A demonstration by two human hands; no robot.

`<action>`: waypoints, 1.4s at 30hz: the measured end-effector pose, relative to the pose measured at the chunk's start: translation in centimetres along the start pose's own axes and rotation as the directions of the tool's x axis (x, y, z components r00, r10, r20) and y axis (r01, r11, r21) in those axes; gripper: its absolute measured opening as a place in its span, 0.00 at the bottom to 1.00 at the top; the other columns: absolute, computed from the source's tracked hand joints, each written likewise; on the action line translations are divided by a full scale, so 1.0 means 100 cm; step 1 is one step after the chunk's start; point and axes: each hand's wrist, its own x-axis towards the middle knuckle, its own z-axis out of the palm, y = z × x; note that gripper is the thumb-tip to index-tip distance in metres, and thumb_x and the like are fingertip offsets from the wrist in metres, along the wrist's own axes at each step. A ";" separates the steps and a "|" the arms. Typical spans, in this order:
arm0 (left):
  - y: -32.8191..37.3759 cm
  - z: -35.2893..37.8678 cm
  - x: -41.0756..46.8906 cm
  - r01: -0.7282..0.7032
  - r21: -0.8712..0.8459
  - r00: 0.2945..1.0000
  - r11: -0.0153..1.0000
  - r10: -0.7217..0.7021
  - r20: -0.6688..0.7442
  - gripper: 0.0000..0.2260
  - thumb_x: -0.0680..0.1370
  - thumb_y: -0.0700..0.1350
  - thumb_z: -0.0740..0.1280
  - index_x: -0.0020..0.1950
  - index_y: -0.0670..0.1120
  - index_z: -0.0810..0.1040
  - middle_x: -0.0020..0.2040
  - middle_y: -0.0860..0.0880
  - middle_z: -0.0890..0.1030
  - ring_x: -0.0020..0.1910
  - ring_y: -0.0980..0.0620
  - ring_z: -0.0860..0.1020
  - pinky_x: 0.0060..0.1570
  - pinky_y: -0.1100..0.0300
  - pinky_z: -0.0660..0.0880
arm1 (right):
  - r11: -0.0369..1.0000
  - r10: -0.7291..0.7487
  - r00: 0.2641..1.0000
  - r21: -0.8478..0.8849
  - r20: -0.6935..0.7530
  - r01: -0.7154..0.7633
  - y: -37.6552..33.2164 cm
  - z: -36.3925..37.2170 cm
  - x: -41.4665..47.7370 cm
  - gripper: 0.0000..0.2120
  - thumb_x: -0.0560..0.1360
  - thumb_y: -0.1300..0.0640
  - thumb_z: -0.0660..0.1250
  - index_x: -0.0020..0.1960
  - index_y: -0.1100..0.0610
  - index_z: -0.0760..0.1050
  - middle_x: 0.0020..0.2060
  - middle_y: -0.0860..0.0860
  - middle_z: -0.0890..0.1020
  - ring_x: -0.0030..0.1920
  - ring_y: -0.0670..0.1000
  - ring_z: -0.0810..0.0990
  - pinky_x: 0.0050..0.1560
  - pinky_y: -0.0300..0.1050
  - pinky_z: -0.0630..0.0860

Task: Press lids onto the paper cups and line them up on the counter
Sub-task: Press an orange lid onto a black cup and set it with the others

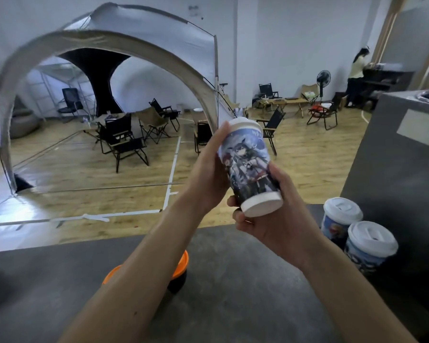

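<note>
Forearms span the counter; above its far edge left hand wraps the tilted paper cup near its lid, right hand curls round its base, nearer the lidded cups at the right edge.

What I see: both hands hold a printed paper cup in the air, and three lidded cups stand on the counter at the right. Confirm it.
Wrong on the count. The head view shows only two on the counter at the right: the farther lidded cup and the nearer lidded cup. The rest holds: the left hand and the right hand hold a printed paper cup in the air.
</note>
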 end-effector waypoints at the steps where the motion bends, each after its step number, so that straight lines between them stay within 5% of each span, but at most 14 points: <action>1: 0.001 -0.001 0.002 -0.019 0.020 0.999 1.000 0.020 -0.030 0.31 0.80 0.61 0.65 0.70 0.36 0.75 0.59 0.37 0.82 0.57 0.39 0.81 0.64 0.45 0.75 | 1.000 0.004 1.000 -0.026 -0.002 -0.004 -0.001 0.000 -0.001 0.30 0.78 0.36 0.59 0.63 0.60 0.78 0.45 0.63 0.82 0.36 0.54 0.80 0.37 0.47 0.80; 7: 0.017 -0.004 0.005 -0.033 0.164 0.998 0.986 0.042 -0.049 0.24 0.79 0.58 0.67 0.65 0.41 0.77 0.54 0.39 0.84 0.52 0.41 0.83 0.64 0.43 0.75 | 0.854 -0.309 0.932 -0.487 -0.192 0.183 0.007 0.003 0.000 0.31 0.71 0.31 0.69 0.61 0.53 0.71 0.43 0.63 0.83 0.32 0.51 0.79 0.30 0.45 0.76; 10: 0.024 -0.005 0.008 -0.033 0.224 0.999 0.974 0.039 -0.022 0.21 0.79 0.57 0.67 0.62 0.43 0.80 0.53 0.39 0.84 0.52 0.40 0.82 0.65 0.40 0.74 | 0.454 -0.604 0.781 -0.874 -0.159 0.173 0.010 0.004 -0.002 0.24 0.72 0.34 0.70 0.57 0.47 0.67 0.32 0.48 0.83 0.30 0.44 0.80 0.29 0.34 0.72; 13: 0.026 -0.005 0.006 -0.060 0.164 0.998 0.985 0.063 -0.014 0.23 0.75 0.58 0.69 0.61 0.43 0.80 0.53 0.38 0.83 0.51 0.39 0.81 0.64 0.41 0.73 | 0.153 -0.738 0.675 -0.970 0.014 0.188 0.016 0.004 -0.003 0.25 0.73 0.35 0.69 0.61 0.45 0.64 0.38 0.44 0.81 0.34 0.41 0.81 0.31 0.32 0.73; 15: 0.027 -0.003 0.006 -0.076 0.155 0.996 0.985 0.083 -0.041 0.27 0.73 0.59 0.71 0.63 0.40 0.80 0.53 0.38 0.83 0.50 0.40 0.82 0.61 0.43 0.76 | 0.241 -0.715 0.699 -0.949 -0.031 0.204 0.014 0.004 -0.002 0.27 0.71 0.36 0.72 0.61 0.47 0.66 0.37 0.45 0.82 0.31 0.42 0.80 0.30 0.31 0.72; 17: 0.030 -0.003 0.005 -0.054 0.118 0.998 0.992 0.059 -0.038 0.30 0.73 0.59 0.74 0.65 0.38 0.78 0.53 0.38 0.83 0.51 0.40 0.81 0.62 0.43 0.76 | 0.638 -0.489 0.854 -0.741 -0.180 0.209 0.005 0.009 -0.002 0.27 0.71 0.36 0.74 0.61 0.50 0.70 0.37 0.49 0.84 0.28 0.45 0.77 0.29 0.36 0.73; 18: 0.032 -0.002 0.004 -0.022 0.080 1.000 0.997 0.024 -0.019 0.31 0.73 0.60 0.73 0.66 0.38 0.77 0.54 0.39 0.82 0.53 0.41 0.81 0.64 0.44 0.75 | 0.862 -0.280 0.944 -0.478 -0.173 0.168 0.000 0.010 -0.003 0.27 0.73 0.35 0.71 0.62 0.53 0.72 0.39 0.53 0.83 0.28 0.47 0.75 0.28 0.39 0.73; 19: 0.034 -0.001 0.001 0.004 0.044 1.000 0.999 -0.005 0.014 0.33 0.74 0.62 0.72 0.69 0.38 0.75 0.56 0.40 0.81 0.54 0.41 0.80 0.66 0.45 0.74 | 0.974 -0.100 0.991 -0.212 -0.087 0.079 -0.005 0.011 -0.004 0.27 0.76 0.35 0.67 0.63 0.56 0.74 0.40 0.57 0.81 0.29 0.49 0.72 0.28 0.41 0.72; 21: 0.035 0.001 0.001 0.011 0.027 0.999 1.000 -0.012 0.040 0.38 0.74 0.62 0.72 0.74 0.37 0.71 0.59 0.39 0.79 0.56 0.42 0.79 0.65 0.47 0.75 | 1.000 0.028 0.999 -0.013 0.026 -0.028 -0.010 0.010 -0.007 0.30 0.78 0.35 0.61 0.64 0.59 0.75 0.43 0.60 0.80 0.31 0.50 0.72 0.31 0.42 0.74; 25: 0.035 0.005 0.001 -0.049 0.077 0.998 0.996 0.053 -0.046 0.34 0.72 0.59 0.73 0.70 0.38 0.74 0.55 0.39 0.82 0.54 0.41 0.81 0.64 0.45 0.75 | 0.981 -0.070 0.996 -0.185 -0.063 0.057 -0.009 0.010 -0.008 0.30 0.75 0.37 0.64 0.64 0.60 0.76 0.46 0.60 0.82 0.36 0.52 0.78 0.38 0.47 0.81; 30: 0.035 0.014 -0.002 -0.037 0.138 0.999 0.990 0.039 -0.015 0.29 0.78 0.58 0.68 0.70 0.38 0.73 0.56 0.40 0.83 0.53 0.43 0.83 0.56 0.51 0.80 | 0.998 0.035 0.998 0.058 0.043 -0.038 -0.017 0.015 -0.013 0.35 0.77 0.33 0.58 0.64 0.63 0.76 0.46 0.61 0.83 0.35 0.52 0.79 0.35 0.45 0.79; 33: 0.031 0.013 0.001 -0.073 0.238 0.995 0.968 0.087 -0.050 0.32 0.74 0.60 0.73 0.69 0.41 0.75 0.60 0.38 0.83 0.58 0.38 0.83 0.65 0.41 0.77 | 0.988 -0.067 0.997 -0.140 -0.024 0.063 -0.010 0.013 -0.010 0.33 0.78 0.34 0.60 0.68 0.61 0.74 0.50 0.62 0.83 0.39 0.53 0.81 0.40 0.48 0.81; 38: 0.030 0.011 -0.002 -0.023 0.085 0.999 0.996 0.020 0.033 0.29 0.80 0.59 0.65 0.73 0.39 0.72 0.62 0.37 0.81 0.59 0.39 0.80 0.67 0.44 0.74 | 0.996 0.024 0.996 0.087 0.088 -0.032 -0.013 0.017 -0.015 0.32 0.79 0.35 0.58 0.64 0.63 0.74 0.42 0.59 0.82 0.32 0.51 0.77 0.31 0.43 0.77; 42: 0.023 0.006 -0.001 -0.102 0.146 0.990 0.984 0.115 -0.085 0.30 0.75 0.58 0.71 0.69 0.40 0.75 0.60 0.36 0.82 0.59 0.35 0.82 0.64 0.41 0.77 | 0.998 -0.030 0.999 -0.061 -0.034 0.028 -0.011 0.018 -0.014 0.33 0.76 0.37 0.60 0.65 0.63 0.75 0.42 0.59 0.82 0.33 0.51 0.78 0.31 0.45 0.79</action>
